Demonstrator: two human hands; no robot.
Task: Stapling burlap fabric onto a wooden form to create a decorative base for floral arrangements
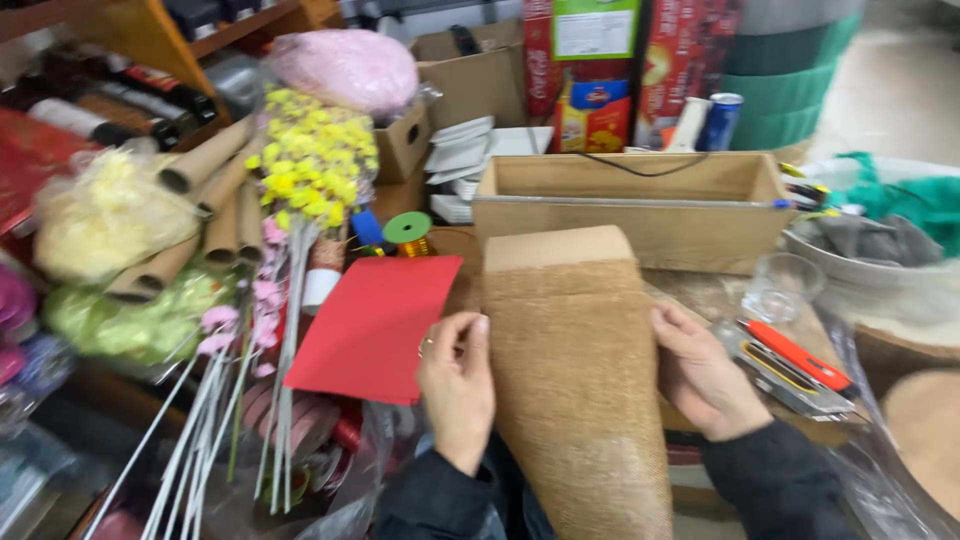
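Note:
A long strip of tan burlap-like fabric [575, 370] lies down the middle of the cluttered worktable and hangs over the near edge. My left hand [457, 385] grips its left edge, with a ring on one finger. My right hand [705, 375] holds its right edge. Both wrists wear dark sleeves. A red sheet of paper [378, 325] lies just left of my left hand. The fabric's far end reaches a long wooden box [640, 215].
Artificial yellow and pink flowers on white stems [300, 220] and cardboard tubes [205, 215] crowd the left. An orange utility knife [795, 355] and a small glass cup [783, 285] lie to the right. A green ribbon spool [408, 230] stands behind the red sheet.

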